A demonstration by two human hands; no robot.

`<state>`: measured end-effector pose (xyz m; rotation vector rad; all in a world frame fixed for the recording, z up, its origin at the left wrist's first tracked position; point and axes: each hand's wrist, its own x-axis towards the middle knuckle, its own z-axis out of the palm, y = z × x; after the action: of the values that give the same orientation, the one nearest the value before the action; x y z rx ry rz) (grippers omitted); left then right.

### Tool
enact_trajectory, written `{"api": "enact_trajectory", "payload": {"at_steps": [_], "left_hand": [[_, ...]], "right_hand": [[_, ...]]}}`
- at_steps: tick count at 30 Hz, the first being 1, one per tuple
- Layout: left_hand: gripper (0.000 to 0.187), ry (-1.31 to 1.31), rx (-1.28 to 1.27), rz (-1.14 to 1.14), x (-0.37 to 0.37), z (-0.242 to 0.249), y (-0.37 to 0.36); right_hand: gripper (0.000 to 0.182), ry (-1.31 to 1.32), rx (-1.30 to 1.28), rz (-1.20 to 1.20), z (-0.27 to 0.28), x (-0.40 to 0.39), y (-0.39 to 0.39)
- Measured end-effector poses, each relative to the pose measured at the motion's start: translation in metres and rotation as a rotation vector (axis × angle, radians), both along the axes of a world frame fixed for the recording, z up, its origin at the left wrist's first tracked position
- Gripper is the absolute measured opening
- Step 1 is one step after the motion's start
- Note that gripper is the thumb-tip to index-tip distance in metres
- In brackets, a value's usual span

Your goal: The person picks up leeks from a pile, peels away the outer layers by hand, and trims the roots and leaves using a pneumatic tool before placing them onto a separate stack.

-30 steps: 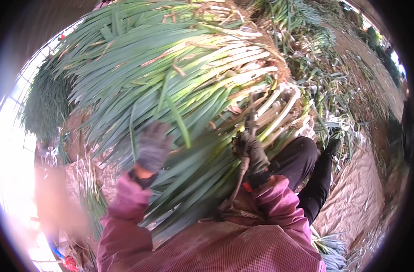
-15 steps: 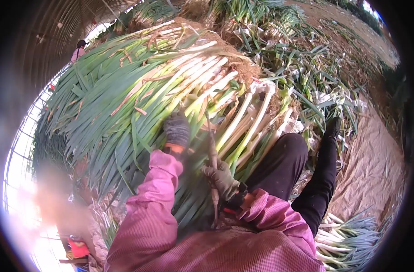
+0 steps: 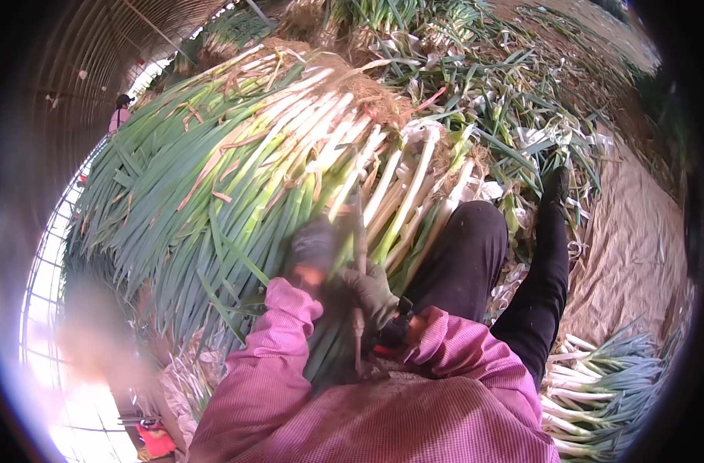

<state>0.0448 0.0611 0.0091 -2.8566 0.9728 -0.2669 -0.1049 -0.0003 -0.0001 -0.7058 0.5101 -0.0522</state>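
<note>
A big heap of long green onions (image 3: pixel 236 162) lies before me, with white stalks and brown roots up and to the right and green leaves down to the left. My left hand (image 3: pixel 313 248), in a dark glove, is at the leaves by the heap's near edge; motion blur hides its fingers. My right hand (image 3: pixel 371 295), in a grey-green glove, is closed round a long thin rod-like tool (image 3: pixel 359 251). This tool points away from me, and its lower end reaches toward my lap. Several white stalks (image 3: pixel 413 193) lie beside my bent knee.
Cut leaves and peelings (image 3: pixel 514 116) litter the ground behind my leg (image 3: pixel 533 285). At the lower right, more green onions (image 3: pixel 591 393) lie by a brown sheet (image 3: pixel 633 239). A person (image 3: pixel 120 113) is at the far left, near the curved tunnel wall.
My left hand has drawn back toward me from the stalks and is now blurred. My right hand keeps its grip on the tool. The view has shifted slightly.
</note>
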Motion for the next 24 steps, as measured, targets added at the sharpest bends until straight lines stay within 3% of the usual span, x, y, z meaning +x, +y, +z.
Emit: {"api": "enact_trajectory", "payload": {"at_steps": [5, 9, 12, 18, 21, 24], "left_hand": [[0.026, -0.001, 0.070, -0.073, -0.018, -0.011, 0.026], [0.022, -0.185, -0.094, -0.143, -0.023, -0.020, 0.039], [0.018, -0.058, 0.003, -0.014, -0.029, -0.013, 0.038], [0.014, -0.022, 0.077, 0.068, -0.031, -0.012, 0.036], [0.013, -0.018, 0.022, 0.054, -0.023, -0.028, 0.050], [0.013, 0.053, -0.064, -0.020, -0.015, -0.027, 0.059]], "right_hand": [[0.022, -0.056, -0.051, -0.023, -0.007, 0.003, -0.002], [0.022, -0.025, 0.014, -0.003, -0.003, 0.011, -0.015], [0.022, -0.018, 0.070, -0.037, -0.006, 0.021, -0.018], [0.024, -0.016, -0.128, -0.042, -0.019, 0.038, -0.017], [0.029, 0.088, -0.167, 0.034, 0.020, 0.042, -0.042], [0.033, 0.038, -0.138, -0.016, 0.018, 0.061, -0.053]]}}
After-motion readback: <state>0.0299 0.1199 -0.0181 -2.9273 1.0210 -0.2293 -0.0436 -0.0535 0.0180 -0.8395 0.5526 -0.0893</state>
